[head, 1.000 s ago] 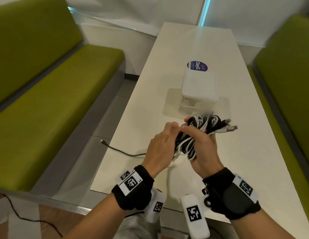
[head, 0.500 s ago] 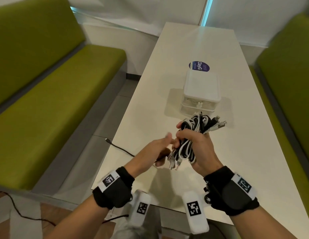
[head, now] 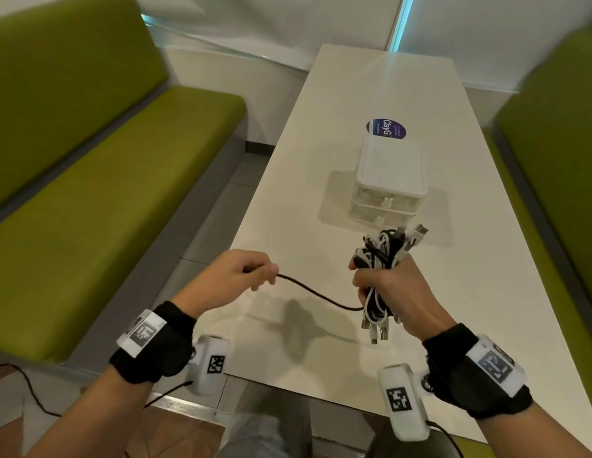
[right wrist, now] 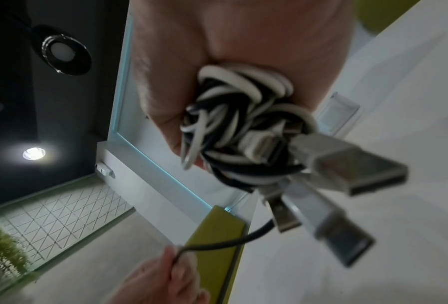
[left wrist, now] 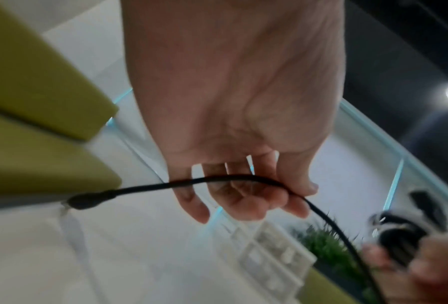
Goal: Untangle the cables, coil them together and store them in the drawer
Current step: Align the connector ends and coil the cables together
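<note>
My right hand (head: 384,285) grips a bundle of black and white cables (head: 384,256) above the white table (head: 288,226), with USB plugs (head: 377,332) hanging below the fist and more plugs (right wrist: 347,168) sticking out. One loose black cable (head: 317,294) runs from the bundle leftward to my left hand (head: 241,276), which pinches it near its end; the plug end (left wrist: 87,200) trails past the fingers (left wrist: 246,203). A small white drawer unit (head: 389,180) with two shut drawers stands on the table beyond the bundle.
Green benches (head: 89,180) line both sides of the table. A round blue sticker (head: 385,127) lies behind the drawer unit. A thin black wire (head: 30,388) trails on the floor at lower left.
My left hand has let go of the bundle and moved left and down, drawing one black cable out taut. The right hand kept its grip and shifted slightly right.
</note>
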